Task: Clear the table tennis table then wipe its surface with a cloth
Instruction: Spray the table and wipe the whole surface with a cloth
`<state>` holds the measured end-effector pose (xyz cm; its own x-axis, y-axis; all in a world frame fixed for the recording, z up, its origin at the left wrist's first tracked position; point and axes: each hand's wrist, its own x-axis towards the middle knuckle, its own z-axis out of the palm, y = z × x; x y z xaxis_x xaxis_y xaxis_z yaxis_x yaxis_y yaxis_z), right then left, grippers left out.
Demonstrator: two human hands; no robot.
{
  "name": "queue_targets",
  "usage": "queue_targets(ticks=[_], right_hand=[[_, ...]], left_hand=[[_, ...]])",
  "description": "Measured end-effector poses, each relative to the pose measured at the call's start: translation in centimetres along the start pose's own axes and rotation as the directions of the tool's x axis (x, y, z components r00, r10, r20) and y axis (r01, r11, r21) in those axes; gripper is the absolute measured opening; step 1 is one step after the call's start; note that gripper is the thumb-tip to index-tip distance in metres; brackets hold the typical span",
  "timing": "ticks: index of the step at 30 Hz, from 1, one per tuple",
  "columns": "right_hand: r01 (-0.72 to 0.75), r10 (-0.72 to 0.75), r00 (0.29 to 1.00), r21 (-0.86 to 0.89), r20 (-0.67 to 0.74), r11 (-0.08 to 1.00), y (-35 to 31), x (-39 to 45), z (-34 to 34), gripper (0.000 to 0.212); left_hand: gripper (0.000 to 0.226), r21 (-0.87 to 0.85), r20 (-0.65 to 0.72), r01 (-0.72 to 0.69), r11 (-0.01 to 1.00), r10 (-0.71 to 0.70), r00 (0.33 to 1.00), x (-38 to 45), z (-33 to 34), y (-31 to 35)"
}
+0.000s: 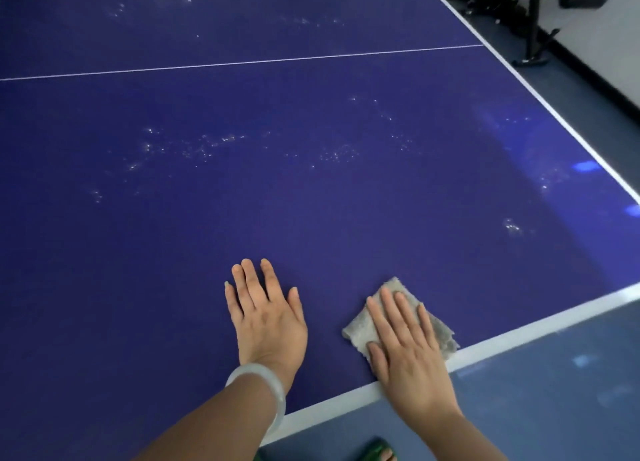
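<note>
- Right hand [408, 353], lower right of frame: grip flat, fingers straight, pressing a grey cloth [360, 325] onto the blue counter [311, 201] just beside its white near edge line.
- Left hand [266, 315], lower centre: grip flat and wide, palm down on bare counter, holding nothing; pale bangle [273, 388] on wrist.
- White specks [194, 145] scattered mid-frame.
</note>
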<state>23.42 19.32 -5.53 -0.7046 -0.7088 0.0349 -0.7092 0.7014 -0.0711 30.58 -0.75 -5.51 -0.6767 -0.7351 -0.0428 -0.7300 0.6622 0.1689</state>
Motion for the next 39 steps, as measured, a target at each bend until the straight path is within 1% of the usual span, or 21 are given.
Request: queue_targets(ticks=[3, 4, 9, 13, 14, 16, 18, 19, 22, 25, 28, 30, 31, 32, 33, 34, 35, 36, 37, 38, 39], right_hand=[[-0.256, 0.257, 0.966, 0.032, -0.031, 0.966, 3.7, -0.7, -0.3, 0.055], [-0.306, 0.307, 0.951, 0.035, -0.034, 0.951, 4.2, -0.6, -0.3, 0.055], [-0.306, 0.307, 0.951, 0.023, -0.035, 0.952, 4.3, -0.5, -0.2, 0.056], [-0.311, 0.311, 0.950, 0.035, -0.010, 0.950, 4.4, -0.4, -0.4, 0.057], [-0.309, 0.309, 0.951, 0.037, 0.002, 0.950, 4.3, -0.4, -0.5, 0.057], [-0.311, 0.310, 0.951, 0.049, 0.013, 0.949, 4.3, -0.3, -0.6, 0.057], [-0.307, 0.307, 0.952, 0.068, 0.013, 0.949, 4.4, -0.3, -0.6, 0.058], [-0.293, 0.293, 0.956, 0.073, 0.012, 0.953, 4.5, -0.3, -0.6, 0.058], [-0.191, 0.191, 0.982, 0.082, 0.010, 0.978, 5.5, -0.5, -0.6, 0.059], [-0.095, 0.094, 0.995, 0.072, 0.019, 0.993, 8.6, -0.5, -0.8, 0.060], [-0.073, 0.072, 0.997, 0.070, 0.020, 0.995, 14.6, 0.0, -1.3, 0.061], [-0.124, 0.124, 0.992, 0.040, 0.007, 0.991, 20.4, 0.8, -1.5, 0.059], [-0.207, 0.207, 0.978, 0.028, -0.009, 0.978, 23.5, 1.4, -1.6, 0.058], [-0.337, 0.338, 0.941, 0.035, -0.023, 0.941, 26.5, 2.0, -1.7, 0.059], [-0.494, 0.496, 0.868, 0.063, -0.027, 0.867, 28.9, 2.6, -2.0, 0.062], [-0.636, 0.641, 0.768, 0.098, -0.016, 0.765, 30.4, 3.1, -2.1, 0.066], [-0.736, 0.742, 0.670, 0.124, -0.011, 0.666, 30.9, 3.6, -2.2, 0.070], [-0.787, 0.796, 0.605, 0.140, -0.017, 0.601, 30.3, 4.2, -2.0, 0.071], [-0.799, 0.809, 0.587, 0.139, -0.033, 0.585, 28.8, 4.8, -1.8, 0.071], [-0.769, 0.778, 0.624, 0.122, -0.070, 0.628, 26.6, 5.2, -1.8, 0.068], [-0.700, 0.707, 0.699, 0.097, -0.109, 0.707, 24.1, 5.5, -1.6, 0.065]], left_hand=[[0.066, 0.000, -0.007, 0.003, 1.000, -0.003, 1.000, 0.0, 0.1, -0.1], [0.066, -0.005, -0.008, 0.006, 1.000, -0.006, 1.000, 0.0, 0.1, -0.1], [0.060, -0.052, -0.001, 0.004, 0.999, -0.004, 1.000, -0.1, 0.0, -0.1], [0.056, -0.244, -0.006, 0.027, 0.969, -0.029, 1.000, 0.3, -0.6, -0.3], [0.055, -0.303, -0.007, -0.003, 0.953, 0.001, 1.000, 0.3, -1.1, 0.4], [0.052, -0.361, -0.036, -0.153, 0.920, 0.151, 0.988, 0.5, -1.7, 3.3], [0.052, -0.320, -0.054, -0.266, 0.909, 0.263, 0.963, 1.4, -1.3, 7.6], [0.054, -0.302, -0.033, -0.261, 0.917, 0.263, 0.964, 1.9, -0.8, 10.0], [0.063, -0.226, 0.051, -0.131, 0.965, 0.146, 0.988, 2.9, 1.1, 16.1], [0.066, -0.102, 0.018, -0.048, 0.994, 0.050, 0.999, 2.8, 2.4, 18.5], [0.066, -0.030, 0.016, -0.027, 0.999, 0.027, 1.000, 2.8, 2.8, 18.9], [0.065, -0.009, 0.025, -0.017, 1.000, 0.017, 1.000, 2.8, 2.8, 18.9], [0.065, -0.003, 0.024, -0.013, 1.000, 0.013, 1.000, 2.8, 2.9, 18.9], [0.064, -0.003, 0.023, -0.008, 1.000, 0.008, 1.000, 2.8, 2.9, 18.9], [0.064, -0.004, 0.021, -0.004, 1.000, 0.004, 1.000, 2.7, 2.9, 19.0], [0.064, -0.004, 0.014, -0.003, 1.000, 0.003, 1.000, 2.7, 2.9, 18.9], [0.064, -0.003, 0.006, -0.004, 1.000, 0.004, 1.000, 2.7, 3.0, 18.9], [0.063, -0.003, -0.001, -0.007, 1.000, 0.007, 1.000, 2.7, 3.1, 18.8], [0.063, -0.003, -0.007, -0.009, 1.000, 0.009, 1.000, 2.8, 3.2, 18.8], [0.063, 0.000, -0.012, -0.010, 1.000, 0.010, 1.000, 2.8, 3.3, 18.8], [0.063, 0.005, -0.015, -0.009, 1.000, 0.009, 1.000, 2.8, 3.3, 18.8]])
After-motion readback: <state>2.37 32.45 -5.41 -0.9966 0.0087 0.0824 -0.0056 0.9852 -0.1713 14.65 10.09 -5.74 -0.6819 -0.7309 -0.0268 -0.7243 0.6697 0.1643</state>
